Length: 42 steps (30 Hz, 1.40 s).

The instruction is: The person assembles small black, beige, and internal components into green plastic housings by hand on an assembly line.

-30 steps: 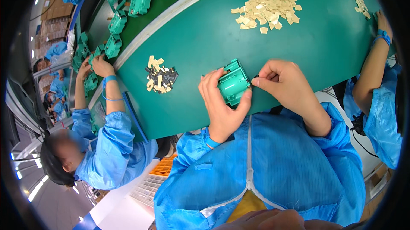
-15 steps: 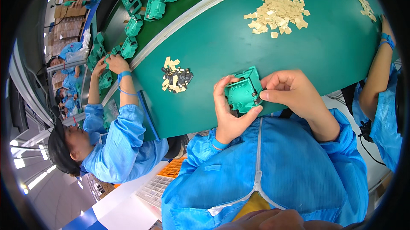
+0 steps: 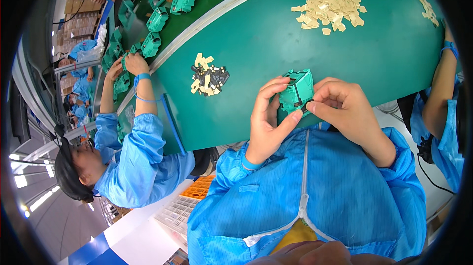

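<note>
Gripping a green plastic housing (image 3: 302,86) by its left side, the left hand (image 3: 267,125) holds it by the near edge of the green surface (image 3: 256,43), while the right hand (image 3: 347,110), its grip narrow, pinches a small dark piece (image 3: 305,109) at the housing's lower right corner. A broad stretch of surface runs from the housing to a pile of cream pieces (image 3: 329,8) toward the far side; a mixed heap of black and cream pieces (image 3: 209,76) sits well to the left, inside the pale rail (image 3: 217,14).
</note>
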### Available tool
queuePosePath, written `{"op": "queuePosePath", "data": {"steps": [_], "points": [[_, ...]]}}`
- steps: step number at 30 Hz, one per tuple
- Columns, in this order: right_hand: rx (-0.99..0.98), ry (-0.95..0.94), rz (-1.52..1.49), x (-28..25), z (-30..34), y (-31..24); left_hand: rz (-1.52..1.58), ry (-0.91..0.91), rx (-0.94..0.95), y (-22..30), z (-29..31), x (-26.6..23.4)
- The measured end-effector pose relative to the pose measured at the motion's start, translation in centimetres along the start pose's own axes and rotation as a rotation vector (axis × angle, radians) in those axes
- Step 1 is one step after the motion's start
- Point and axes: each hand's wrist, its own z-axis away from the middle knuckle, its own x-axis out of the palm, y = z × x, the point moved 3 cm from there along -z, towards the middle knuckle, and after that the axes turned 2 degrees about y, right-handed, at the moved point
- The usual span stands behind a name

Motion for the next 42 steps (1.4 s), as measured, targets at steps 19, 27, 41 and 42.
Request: {"op": "queuePosePath", "data": {"steps": [19,27,41,42], "points": [[-0.326,0.093,0.262,1.5,0.8,-0.8,0.005,0.025,0.023,0.4,-0.1,0.4],[-0.331,0.102,0.310,1.7,0.7,-0.9,0.012,0.037,0.032,0.0,-0.1,0.2],[-0.023,0.039,-0.175,0.7,-0.3,0.4,0.076,0.056,0.031,0.1,0.0,0.3],[-0.025,0.034,-0.172,0.7,-0.4,0.4,0.095,0.061,0.016,0.1,0.0,0.3]]}}
